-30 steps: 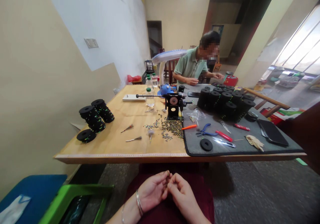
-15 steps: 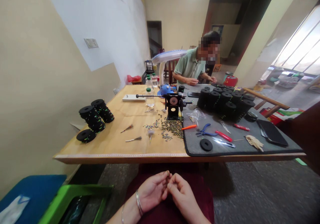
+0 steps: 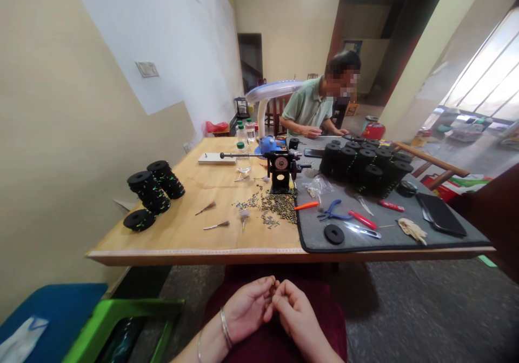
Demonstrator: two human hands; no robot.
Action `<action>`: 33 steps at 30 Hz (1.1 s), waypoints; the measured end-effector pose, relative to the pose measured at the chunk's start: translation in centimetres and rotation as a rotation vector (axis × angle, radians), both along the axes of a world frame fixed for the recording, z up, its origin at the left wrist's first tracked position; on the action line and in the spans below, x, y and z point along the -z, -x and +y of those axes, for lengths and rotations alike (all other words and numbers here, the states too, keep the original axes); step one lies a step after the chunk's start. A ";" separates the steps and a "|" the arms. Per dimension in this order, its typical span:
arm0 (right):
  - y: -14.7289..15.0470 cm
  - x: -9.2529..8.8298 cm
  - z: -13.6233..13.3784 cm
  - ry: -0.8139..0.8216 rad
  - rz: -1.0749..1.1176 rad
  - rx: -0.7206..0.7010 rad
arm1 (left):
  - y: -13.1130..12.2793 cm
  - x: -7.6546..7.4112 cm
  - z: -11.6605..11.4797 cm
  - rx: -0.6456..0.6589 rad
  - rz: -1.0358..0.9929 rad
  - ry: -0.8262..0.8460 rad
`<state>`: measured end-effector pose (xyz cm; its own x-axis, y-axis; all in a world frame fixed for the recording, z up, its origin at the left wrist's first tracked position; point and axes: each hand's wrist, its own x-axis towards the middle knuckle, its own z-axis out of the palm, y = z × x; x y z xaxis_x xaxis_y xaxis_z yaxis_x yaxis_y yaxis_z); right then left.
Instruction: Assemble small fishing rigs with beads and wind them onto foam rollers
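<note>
L hand (image 3: 249, 308) is held part-curled, its fingertips met at 3 o'clock by bunched R hand (image 3: 298, 309); any grip btwn can't be told. Loose bead-like pcs (image 3: 279, 206) are strewn at 12 o'clock, approx. equally near both.

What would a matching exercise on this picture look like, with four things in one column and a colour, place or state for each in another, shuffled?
1. Left hand
2. Pliers
3. Nearest bottle
4. Single black ring

A. Green cap
B. Lying flat near the front edge of the grey mat
C. Silver bangle at the wrist
D. Blue handles

Pairs: 1-C, 2-D, 3-A, 4-B.
</note>
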<state>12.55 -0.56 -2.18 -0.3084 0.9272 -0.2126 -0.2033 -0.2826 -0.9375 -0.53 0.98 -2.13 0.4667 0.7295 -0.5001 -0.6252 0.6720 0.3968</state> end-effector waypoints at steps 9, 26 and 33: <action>-0.3 0.2 0.2 0.047 0.030 0.025 | -0.4 -0.6 -0.1 0.031 0.076 -0.258; -0.7 -0.2 0.7 0.075 0.019 -0.004 | -0.3 -1.5 -0.2 -0.107 0.534 -0.568; -1.5 -0.5 1.0 -0.311 -0.311 -0.031 | -0.7 -3.0 -0.3 -0.221 0.311 -0.523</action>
